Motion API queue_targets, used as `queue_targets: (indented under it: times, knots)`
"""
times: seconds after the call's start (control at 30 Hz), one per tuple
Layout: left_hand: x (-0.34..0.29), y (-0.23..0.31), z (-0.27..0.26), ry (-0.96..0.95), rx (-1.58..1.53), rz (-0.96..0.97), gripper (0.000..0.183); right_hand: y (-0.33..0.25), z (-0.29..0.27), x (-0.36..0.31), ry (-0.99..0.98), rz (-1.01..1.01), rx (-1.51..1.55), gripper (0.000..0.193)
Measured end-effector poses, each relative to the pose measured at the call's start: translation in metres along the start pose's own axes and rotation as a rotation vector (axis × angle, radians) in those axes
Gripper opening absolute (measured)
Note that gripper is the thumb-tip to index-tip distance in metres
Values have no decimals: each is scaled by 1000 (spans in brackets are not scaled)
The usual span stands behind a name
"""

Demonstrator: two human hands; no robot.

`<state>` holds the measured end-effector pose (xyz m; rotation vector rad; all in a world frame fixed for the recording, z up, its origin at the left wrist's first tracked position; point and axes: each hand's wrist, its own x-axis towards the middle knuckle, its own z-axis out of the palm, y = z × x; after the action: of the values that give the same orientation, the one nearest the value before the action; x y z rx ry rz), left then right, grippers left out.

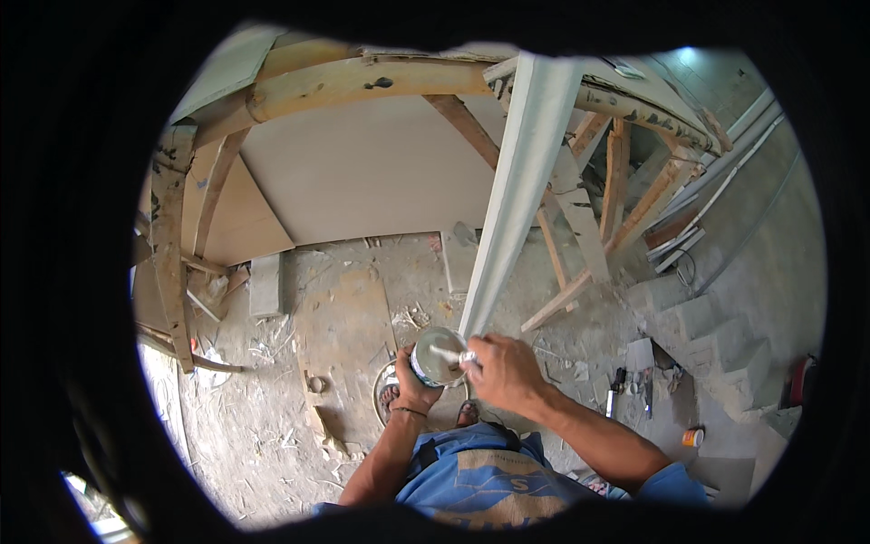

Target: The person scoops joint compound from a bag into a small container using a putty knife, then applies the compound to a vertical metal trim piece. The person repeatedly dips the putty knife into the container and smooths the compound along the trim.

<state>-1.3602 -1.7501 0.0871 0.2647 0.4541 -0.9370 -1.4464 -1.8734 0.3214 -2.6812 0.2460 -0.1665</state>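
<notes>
In front of my body, my left hand (415,388) is closed around the side of a round can (420,364), keeping its open mouth turned up. Grey, paint-like contents show inside it. My right hand (509,374) grips what looks like a small paintbrush (449,354), its pale end reaching over the mouth into the can. Whether the tip touches the contents I cannot tell. Just beyond the can, a long white grooved moulding (512,181) slants up from near my hands to the wooden frame (362,86).
Wooden legs and braces (625,181) stand at the far right, with grey steps (716,326) nearby. Scraps litter the concrete floor (245,417). A flat board (340,317) lies left of my feet, carrying a tape roll (315,384). An orange-and-white can (693,438) sits at the right.
</notes>
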Motion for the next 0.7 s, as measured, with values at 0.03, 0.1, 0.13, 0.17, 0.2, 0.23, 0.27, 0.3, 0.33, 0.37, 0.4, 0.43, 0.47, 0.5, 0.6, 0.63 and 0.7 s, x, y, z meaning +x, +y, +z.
queue_targets:
  times: [0.03, 0.1, 0.13, 0.17, 0.2, 0.23, 0.27, 0.3, 0.33, 0.37, 0.4, 0.43, 0.47, 0.5, 0.6, 0.63, 0.7]
  knots:
    - [0, 0, 4, 19, 11, 13, 55, 1, -1, -1, 39, -4, -28, 18]
    - [-1, 3, 12, 11, 43, 44, 49, 1, -3, -2, -204, -119, -111, 18]
    - [-3, 4, 15, 45, 45, 40, 48, 2, -4, -1, -325, -188, -135, 18]
    - [-6, 4, 18, 50, 59, 42, 48, 1, -4, -3, -339, -222, -94, 17]
    - [-7, 4, 20, 106, 85, 37, 48, 1, -4, -3, -218, -191, -58, 16]
    - [-10, 4, 21, 58, 66, 29, 47, -1, -4, -5, -115, -148, -17, 16]
    - [-11, 5, 22, 46, 49, 40, 47, -1, -3, -5, 3, -87, 18, 16]
    - [-13, 6, 22, 37, 40, 47, 47, -2, -2, -6, 15, -85, -10, 15]
    - [-14, 7, 22, 24, 38, 54, 47, -2, -1, -5, -73, -95, -25, 15]
    - [-15, 9, 21, 46, 39, 58, 47, -3, 0, -6, -180, -145, -31, 15]
    - [-16, 12, 21, 62, 44, 63, 47, -2, 1, -4, -299, -187, -36, 15]
    - [-17, 13, 20, 81, 47, 65, 47, -3, 2, -5, -340, -186, -19, 15]
    - [-18, 15, 19, 70, 39, 59, 46, -1, 2, -3, -192, -170, 14, 16]
    - [-19, 17, 19, 60, 30, 51, 46, 0, 2, -3, -90, -151, 58, 16]
    - [-23, 22, 19, 64, 20, 40, 44, 2, 3, -2, -75, -131, -8, 17]
    - [-24, 24, 20, 64, 31, 41, 44, 2, 3, -1, -161, -167, -30, 17]
    - [-25, 28, 21, 56, 44, 34, 45, 3, 4, -1, -309, -222, -8, 18]
